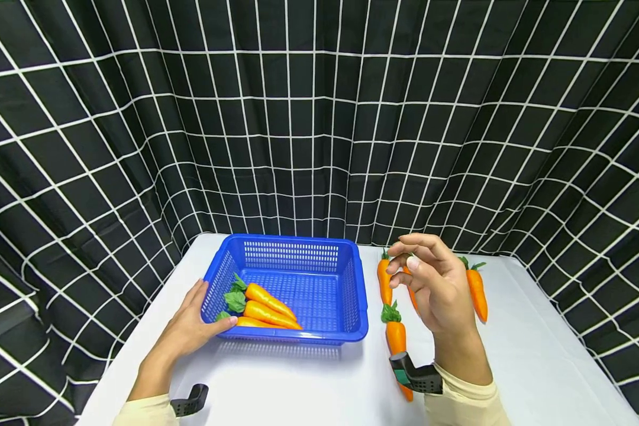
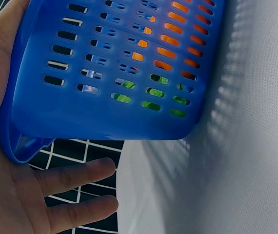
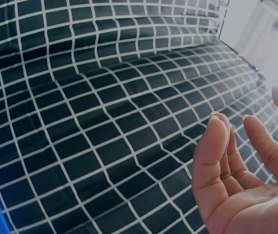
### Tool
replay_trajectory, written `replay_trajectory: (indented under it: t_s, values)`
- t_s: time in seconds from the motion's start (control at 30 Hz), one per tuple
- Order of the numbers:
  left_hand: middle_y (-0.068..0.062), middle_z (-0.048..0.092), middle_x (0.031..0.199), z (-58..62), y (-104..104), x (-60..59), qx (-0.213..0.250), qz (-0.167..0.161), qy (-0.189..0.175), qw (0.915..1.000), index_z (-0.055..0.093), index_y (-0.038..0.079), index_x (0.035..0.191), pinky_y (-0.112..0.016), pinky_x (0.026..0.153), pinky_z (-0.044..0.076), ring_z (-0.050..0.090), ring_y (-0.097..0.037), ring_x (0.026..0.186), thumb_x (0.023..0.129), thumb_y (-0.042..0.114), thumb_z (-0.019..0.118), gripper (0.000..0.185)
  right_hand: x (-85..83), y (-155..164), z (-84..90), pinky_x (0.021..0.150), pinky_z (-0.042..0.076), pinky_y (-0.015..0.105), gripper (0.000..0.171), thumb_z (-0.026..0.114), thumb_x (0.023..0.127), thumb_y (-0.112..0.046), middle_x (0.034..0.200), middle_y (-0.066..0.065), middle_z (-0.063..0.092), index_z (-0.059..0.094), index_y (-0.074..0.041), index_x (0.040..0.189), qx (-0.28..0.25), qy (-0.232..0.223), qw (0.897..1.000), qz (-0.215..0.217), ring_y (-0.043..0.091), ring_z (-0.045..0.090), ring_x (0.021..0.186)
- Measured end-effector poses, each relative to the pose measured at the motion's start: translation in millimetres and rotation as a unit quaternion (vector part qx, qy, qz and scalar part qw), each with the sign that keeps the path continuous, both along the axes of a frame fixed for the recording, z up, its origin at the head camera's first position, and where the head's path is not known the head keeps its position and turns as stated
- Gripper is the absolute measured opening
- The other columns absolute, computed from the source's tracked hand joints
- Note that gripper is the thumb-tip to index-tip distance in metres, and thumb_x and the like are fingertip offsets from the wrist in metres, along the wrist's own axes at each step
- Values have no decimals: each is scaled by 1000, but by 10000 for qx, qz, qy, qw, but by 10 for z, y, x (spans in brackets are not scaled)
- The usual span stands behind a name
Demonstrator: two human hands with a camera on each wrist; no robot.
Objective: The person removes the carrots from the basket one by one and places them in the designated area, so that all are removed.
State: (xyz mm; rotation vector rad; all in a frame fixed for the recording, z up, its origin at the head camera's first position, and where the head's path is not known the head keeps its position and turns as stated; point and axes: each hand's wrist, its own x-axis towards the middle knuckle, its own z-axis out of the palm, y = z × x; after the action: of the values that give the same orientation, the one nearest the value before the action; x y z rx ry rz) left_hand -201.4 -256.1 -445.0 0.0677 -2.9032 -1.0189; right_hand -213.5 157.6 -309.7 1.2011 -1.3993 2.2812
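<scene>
Nearest the camera, a carrot (image 1: 396,337) lay on the white desk (image 1: 298,384) just right of the blue basket (image 1: 351,296), its leafy end pointing away and its tip hidden behind the right wrist. The left hand (image 1: 191,322) rested flat against the basket's near-left corner, fingers straight along the perforated wall and the thumb at the rim, steadying rather than gripping it. Inside the basket, three carrots (image 1: 268,310) lay bunched at that same near-left corner, greens toward the hand. Right of the basket and raised above the desk, the right hand (image 1: 431,284) hung with fingers loosely curled and nothing in it. Beyond and beneath it lay more carrots, one (image 1: 385,281) just beside the basket's right wall and another (image 1: 476,293) well to the right; a further one seemed partly hidden behind the fingers. They looked like light, stiff, smooth plastic, probably best pinched around the thick middle.
</scene>
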Motion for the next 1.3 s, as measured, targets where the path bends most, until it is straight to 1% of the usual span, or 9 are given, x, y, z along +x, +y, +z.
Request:
replay_trajectory:
  t_s: [0.13,0.23,0.37,0.5,0.63,0.8,0.93,1.03,1.3]
  values:
    - [-19,7,158,-10,11,-3,13,-7,32,10000,13,3,154,-66,103,23,21,-49,136,77,62,71,113,-41,-69,25,63,56,33,36,35,88,15,102,28,59,53,15,118,-59,142,9999,59,30,61,79]
    - [-18,6,159,-16,4,-5,-8,23,-10,10000,13,3,154,-66,102,24,21,-50,136,76,63,71,114,-114,-121,14,63,56,33,35,35,88,12,102,27,58,53,14,118,-102,212,9997,98,29,60,79]
    - [-18,6,159,-24,-7,-14,-24,49,-75,10000,12,3,154,-67,102,23,21,-50,136,77,61,71,113,-251,-199,-30,64,55,31,36,35,87,10,102,25,58,55,11,118,-335,209,9985,375,27,59,80]
    - [-18,6,159,-24,-2,-20,7,65,-111,9999,12,3,154,-67,102,22,19,-50,137,76,63,71,115,-357,-272,-64,64,54,31,36,35,88,7,103,23,59,57,7,117,-564,165,9957,710,27,59,81]
    - [-18,4,159,-18,5,-18,19,86,-186,9998,11,3,154,-68,102,22,19,-51,136,76,65,69,116,-451,-348,-68,64,53,31,34,39,89,4,104,22,59,57,5,118,-613,239,9939,882,27,58,81]
    - [-18,5,159,-19,-2,-9,6,88,-169,9998,11,3,154,-68,102,22,19,-51,136,76,65,69,115,-587,-466,-74,63,52,31,31,43,90,2,103,21,59,57,4,118,-661,364,9914,1066,27,57,79]
    - [-17,5,159,-24,-10,-17,5,91,-117,9999,12,3,154,-67,102,23,20,-50,136,77,62,71,114,-686,-564,-123,62,51,30,31,45,90,1,102,20,59,57,2,118,-660,328,9906,1150,26,57,78]
    - [-17,6,159,-27,-11,-27,3,100,-88,9999,12,3,154,-67,102,23,20,-50,136,77,61,71,113,-752,-627,-174,61,51,30,32,44,89,2,101,20,59,57,1,118,-636,302,9911,1130,26,57,77]
    - [-17,6,159,-37,-17,-37,-27,128,-132,9998,12,3,154,-67,103,22,20,-49,137,76,64,70,116,-920,-781,-281,60,51,29,38,42,86,1,98,19,59,60,-4,118,-541,213,9924,1088,25,57,76]
